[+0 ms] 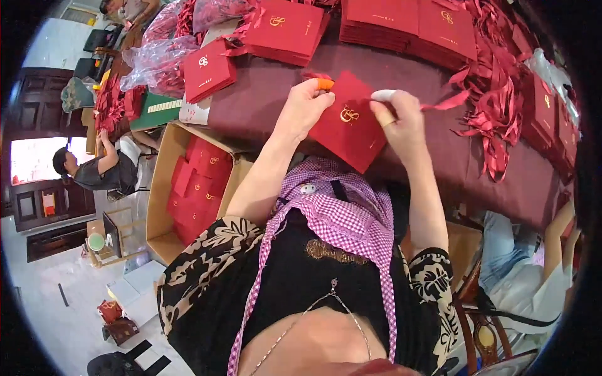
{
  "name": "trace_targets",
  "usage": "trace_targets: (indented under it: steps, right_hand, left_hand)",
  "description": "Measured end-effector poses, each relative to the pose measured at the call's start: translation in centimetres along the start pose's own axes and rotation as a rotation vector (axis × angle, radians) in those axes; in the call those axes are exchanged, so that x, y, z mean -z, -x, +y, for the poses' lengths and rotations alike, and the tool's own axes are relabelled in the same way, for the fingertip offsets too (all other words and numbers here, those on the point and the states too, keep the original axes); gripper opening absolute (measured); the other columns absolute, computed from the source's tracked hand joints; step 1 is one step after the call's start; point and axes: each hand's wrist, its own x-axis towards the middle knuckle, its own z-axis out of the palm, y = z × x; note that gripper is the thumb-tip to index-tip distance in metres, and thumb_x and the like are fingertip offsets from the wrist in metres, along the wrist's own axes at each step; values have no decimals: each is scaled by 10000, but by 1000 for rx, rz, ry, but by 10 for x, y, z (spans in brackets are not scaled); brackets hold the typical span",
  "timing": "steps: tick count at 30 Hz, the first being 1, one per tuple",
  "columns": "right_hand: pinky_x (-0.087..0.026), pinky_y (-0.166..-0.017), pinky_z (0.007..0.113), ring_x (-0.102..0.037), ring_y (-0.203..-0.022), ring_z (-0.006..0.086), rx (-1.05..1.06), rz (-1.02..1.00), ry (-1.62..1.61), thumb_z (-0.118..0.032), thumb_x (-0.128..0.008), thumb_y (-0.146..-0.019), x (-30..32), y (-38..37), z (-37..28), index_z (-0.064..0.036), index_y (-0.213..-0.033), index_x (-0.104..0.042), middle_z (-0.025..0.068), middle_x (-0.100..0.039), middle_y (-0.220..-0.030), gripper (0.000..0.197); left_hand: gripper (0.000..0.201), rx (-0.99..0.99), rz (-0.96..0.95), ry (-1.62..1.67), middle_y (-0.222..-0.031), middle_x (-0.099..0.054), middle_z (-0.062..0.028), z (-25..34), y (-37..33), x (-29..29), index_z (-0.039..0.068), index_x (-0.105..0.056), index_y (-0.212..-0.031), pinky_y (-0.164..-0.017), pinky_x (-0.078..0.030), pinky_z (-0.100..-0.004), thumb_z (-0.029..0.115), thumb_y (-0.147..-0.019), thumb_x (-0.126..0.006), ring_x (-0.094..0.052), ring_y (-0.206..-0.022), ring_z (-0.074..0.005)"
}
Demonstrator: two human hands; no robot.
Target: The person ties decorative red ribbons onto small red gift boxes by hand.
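Before my chest, a flat red paper gift bag [346, 141] with a gold emblem is held tilted, one corner pointing down over the table's near edge. My left hand [304, 106], an orange finger cover on its index finger, pinches the bag's upper left edge. At the upper right edge my right hand [401, 120] is closed, a white cover on one finger and a tan band on another. From beside it a red ribbon [448, 102] trails off to the right; the fingers hide how it meets the bag.
Stacked red bags [285, 31] line the table's [251, 103] far side, with loose ribbons [495, 119] heaped at right. A cardboard box [160, 207] of red bags stands at my left. One person [103, 166] works at far left; another person's arm [558, 241] shows at right.
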Motion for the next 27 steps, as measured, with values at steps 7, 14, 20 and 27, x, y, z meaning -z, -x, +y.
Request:
trace_targets:
  steps: [7, 14, 20, 27]
  right_hand:
    - [-402, -793, 365, -601, -822, 247, -2, 24, 9, -111, -663, -813, -30, 5, 0, -62, -860, -617, 70, -625, -810, 82]
    - [-392, -804, 370, -605, -842, 237, -37, 73, 68, -120, -655, -825, -37, 4, -3, -71, -858, -612, 56, -639, -844, 73]
    - [-392, -794, 376, -601, -826, 246, -20, 69, 98, -119, -653, -824, -38, 2, -4, -74, -848, -596, 64, -630, -826, 77]
    - [-382, -734, 392, -565, -732, 258, 136, 53, 383, -135, -634, -793, -38, -3, -15, -76, -758, -511, 79, -552, -711, 141]
  left_hand:
    - [273, -6, -42, -26, -935, -645, -26, 8, 5, -5, -8, -614, -1103, -747, -466, -206, -22, -831, -596, -584, -824, -77]
    - [260, -67, -47, -63, -928, -632, -9, 19, 13, -12, -7, -625, -1086, -748, -459, -204, -30, -829, -591, -569, -832, -68]
    - [250, -93, -44, -73, -920, -626, 4, 17, 13, -12, -5, -632, -1066, -757, -457, -201, -39, -820, -602, -561, -834, -58]
    - [215, -225, 12, -248, -881, -632, 7, 12, 18, -17, -10, -633, -1042, -711, -465, -207, -34, -832, -598, -565, -778, -53]
